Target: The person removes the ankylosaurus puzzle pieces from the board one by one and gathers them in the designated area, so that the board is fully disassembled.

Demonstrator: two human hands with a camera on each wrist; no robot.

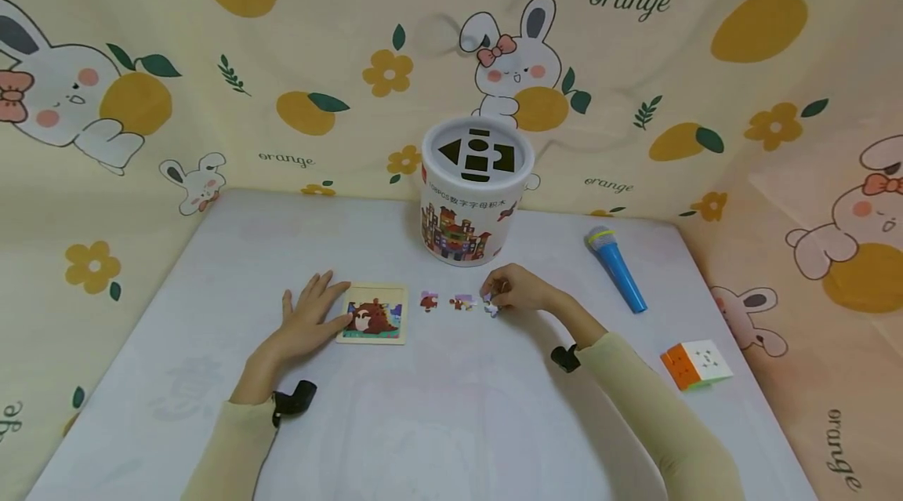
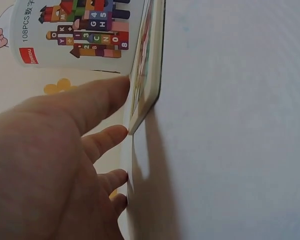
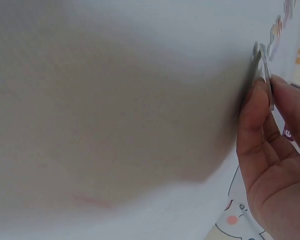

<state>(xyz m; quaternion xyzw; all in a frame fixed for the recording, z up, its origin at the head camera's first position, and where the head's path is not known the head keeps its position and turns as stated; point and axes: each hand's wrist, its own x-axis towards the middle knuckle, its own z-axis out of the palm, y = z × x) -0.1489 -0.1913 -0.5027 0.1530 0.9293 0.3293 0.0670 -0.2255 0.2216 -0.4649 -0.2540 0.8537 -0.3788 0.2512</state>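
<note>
A square jigsaw board with a pale frame and a brown dinosaur picture lies flat on the table. My left hand touches its left side, thumb on the lower left and fingertips by the upper left corner. Those fingers are spread and fairly straight in the left wrist view. To the board's right, two loose puzzle pieces lie in a row. At the end of that row, my right hand pinches a thin puzzle piece between thumb and index finger, tipped up on edge in the right wrist view.
Behind the pieces stands a white bucket with a shape-hole lid. A blue toy microphone lies at the right, and a puzzle cube sits nearer the right edge. A printed cloth hangs around the white table.
</note>
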